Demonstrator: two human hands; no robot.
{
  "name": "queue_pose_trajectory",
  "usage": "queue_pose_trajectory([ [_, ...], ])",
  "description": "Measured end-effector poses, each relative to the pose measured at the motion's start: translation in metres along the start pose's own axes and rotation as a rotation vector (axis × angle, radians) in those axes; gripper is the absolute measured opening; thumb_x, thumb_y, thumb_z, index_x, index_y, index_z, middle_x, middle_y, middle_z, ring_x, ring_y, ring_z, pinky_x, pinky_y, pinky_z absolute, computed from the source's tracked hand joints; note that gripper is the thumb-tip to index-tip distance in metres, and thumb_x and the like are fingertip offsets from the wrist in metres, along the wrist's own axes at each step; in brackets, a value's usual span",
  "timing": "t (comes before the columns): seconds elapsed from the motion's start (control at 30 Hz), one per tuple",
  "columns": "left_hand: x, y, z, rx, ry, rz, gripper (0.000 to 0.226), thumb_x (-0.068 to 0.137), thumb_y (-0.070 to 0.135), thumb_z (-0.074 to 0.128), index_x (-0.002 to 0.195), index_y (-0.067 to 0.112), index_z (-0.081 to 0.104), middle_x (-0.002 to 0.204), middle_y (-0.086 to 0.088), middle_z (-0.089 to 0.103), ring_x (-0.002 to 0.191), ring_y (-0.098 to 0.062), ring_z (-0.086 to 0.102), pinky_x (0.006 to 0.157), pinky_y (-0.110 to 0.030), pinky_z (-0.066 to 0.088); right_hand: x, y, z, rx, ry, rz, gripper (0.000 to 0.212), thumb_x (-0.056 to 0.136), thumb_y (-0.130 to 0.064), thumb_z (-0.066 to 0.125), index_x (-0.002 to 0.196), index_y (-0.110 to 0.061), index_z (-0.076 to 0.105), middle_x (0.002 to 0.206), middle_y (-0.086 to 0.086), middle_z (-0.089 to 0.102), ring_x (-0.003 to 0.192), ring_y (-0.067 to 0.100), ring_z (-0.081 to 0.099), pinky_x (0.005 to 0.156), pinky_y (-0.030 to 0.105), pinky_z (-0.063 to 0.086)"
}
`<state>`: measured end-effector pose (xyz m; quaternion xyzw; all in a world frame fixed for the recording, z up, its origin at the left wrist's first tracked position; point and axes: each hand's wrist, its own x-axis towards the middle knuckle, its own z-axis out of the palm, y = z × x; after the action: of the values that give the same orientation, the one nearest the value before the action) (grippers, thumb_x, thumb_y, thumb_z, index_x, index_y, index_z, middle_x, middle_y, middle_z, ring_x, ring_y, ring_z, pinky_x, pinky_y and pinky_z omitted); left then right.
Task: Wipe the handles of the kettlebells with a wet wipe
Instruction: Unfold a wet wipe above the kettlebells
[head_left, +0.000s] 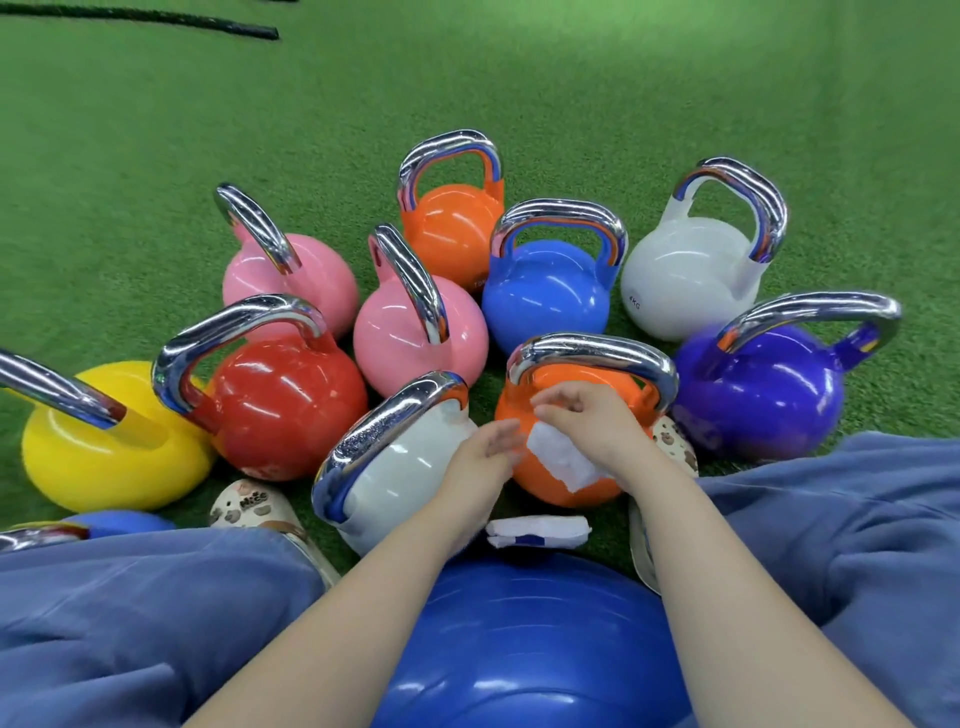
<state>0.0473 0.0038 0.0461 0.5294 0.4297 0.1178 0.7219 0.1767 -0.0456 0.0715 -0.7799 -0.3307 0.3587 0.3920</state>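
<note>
The right hand (597, 431) has its fingers clamped on a white wet wipe (563, 462), which hangs below them against the near orange kettlebell (571, 441). The left hand (488, 447) is just beside it, fingers apart and loose, holding nothing. I judge the step to be readying the wipe, with no handle under it yet. The next move calls for lifting the wipe to the chrome handle (592, 353) just beyond the right fingers and wrapping it round. The wipe packet (537, 531) lies on the turf (156, 156) below both hands; its contents are hidden.
</note>
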Motion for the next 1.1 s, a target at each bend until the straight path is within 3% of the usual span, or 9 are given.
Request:
queue_pose_trajectory([
  [0.1, -0.001, 0.023, 0.002, -0.175, -0.016, -0.025, 0.023, 0.097, 0.019, 0.045, 0.119, 0.016, 0.05, 0.106, -0.002, 0.062, 0.096, -0.015, 0.059, 0.09, -0.027, 0.044, 0.0, -0.018, -0.002, 0.289, 0.049, -0.052, 0.011, 0.088, -0.005, 0.059, 0.089, -0.012, 0.066, 0.094, 0.005, 0.066, 0.084, 0.01, 0.057, 0.077, 0.015, 0.045],
  [0.2, 0.001, 0.042, -0.001, -0.277, -0.079, -0.065, 0.024, 0.097, 0.032, 0.041, 0.109, 0.016, 0.056, 0.101, -0.005, 0.064, 0.085, -0.018, 0.063, 0.085, -0.03, 0.05, 0.004, -0.034, -0.005, 0.475, 0.057, -0.049, 0.013, 0.088, -0.007, 0.058, 0.087, -0.015, 0.068, 0.096, 0.009, 0.069, 0.091, 0.021, 0.062, 0.085, 0.031, 0.049],
  [0.47, 0.0, 0.085, -0.02, -0.481, 0.029, 0.127, 0.009, 0.092, 0.009, 0.05, 0.088, 0.008, 0.058, 0.072, -0.001, 0.066, 0.062, -0.009, 0.062, 0.059, -0.019, 0.052, 0.02, -0.088, -0.009, 0.828, 0.039, -0.088, 0.016, 0.09, -0.009, 0.055, 0.084, -0.02, 0.066, 0.068, -0.008, 0.063, 0.062, 0.003, 0.057, 0.061, 0.017, 0.049],
  [0.7, -0.009, 0.097, -0.044, -0.411, 0.177, 0.253, 0.019, 0.094, 0.014, 0.049, 0.076, 0.016, 0.054, 0.076, -0.01, 0.055, 0.068, -0.022, 0.051, 0.064, -0.034, 0.042, 0.014, -0.091, 0.0, 0.836, -0.157, -0.013, 0.019, 0.088, -0.003, 0.054, 0.094, -0.018, 0.062, 0.076, 0.007, 0.059, 0.065, 0.015, 0.056, 0.057, 0.022, 0.047],
  [0.8, -0.013, 0.1, -0.045, -0.429, 0.094, 0.27, 0.005, 0.089, 0.013, 0.056, 0.085, 0.015, 0.054, 0.083, -0.01, 0.058, 0.072, -0.021, 0.055, 0.065, -0.034, 0.046, 0.009, -0.082, 0.004, 0.889, -0.245, 0.04, 0.027, 0.083, 0.001, 0.06, 0.104, -0.015, 0.06, 0.084, 0.012, 0.061, 0.068, 0.018, 0.06, 0.058, 0.023, 0.052],
  [0.83, -0.014, 0.1, -0.046, -0.412, 0.073, 0.284, 0.014, 0.081, 0.009, 0.064, 0.089, 0.015, 0.054, 0.085, -0.009, 0.06, 0.074, -0.021, 0.057, 0.065, -0.033, 0.047, 0.009, -0.078, 0.007, 0.897, -0.273, 0.052, 0.034, 0.078, 0.001, 0.065, 0.108, -0.014, 0.059, 0.088, 0.014, 0.063, 0.07, 0.02, 0.061, 0.059, 0.025, 0.053],
  [0.93, -0.016, 0.101, -0.05, -0.345, 0.025, 0.328, 0.039, 0.062, -0.001, 0.069, 0.093, 0.016, 0.054, 0.082, 0.0, 0.069, 0.076, -0.017, 0.063, 0.068, -0.032, 0.051, 0.011, -0.069, 0.013, 0.856, -0.372, 0.078, 0.058, 0.068, -0.01, 0.069, 0.123, -0.009, 0.053, 0.112, 0.022, 0.064, 0.088, 0.029, 0.062, 0.066, 0.033, 0.054],
  [1.03, -0.019, 0.104, -0.051, -0.318, 0.021, 0.334, 0.035, 0.075, -0.012, 0.063, 0.094, 0.017, 0.054, 0.078, 0.003, 0.07, 0.074, -0.014, 0.064, 0.067, -0.029, 0.051, 0.012, -0.064, 0.013, 0.837, -0.539, 0.106, 0.072, 0.064, -0.02, 0.08, 0.128, -0.005, 0.051, 0.122, 0.022, 0.06, 0.104, 0.031, 0.057, 0.082, 0.036, 0.052],
  [1.1, -0.018, 0.107, -0.051, -0.33, 0.047, 0.338, 0.032, 0.08, -0.013, 0.056, 0.092, 0.017, 0.055, 0.076, 0.003, 0.069, 0.071, -0.012, 0.064, 0.066, -0.03, 0.049, 0.009, -0.065, 0.011, 0.783, -0.631, 0.113, 0.065, 0.065, -0.018, 0.078, 0.124, -0.005, 0.056, 0.115, 0.021, 0.061, 0.102, 0.03, 0.057, 0.087, 0.037, 0.048],
])
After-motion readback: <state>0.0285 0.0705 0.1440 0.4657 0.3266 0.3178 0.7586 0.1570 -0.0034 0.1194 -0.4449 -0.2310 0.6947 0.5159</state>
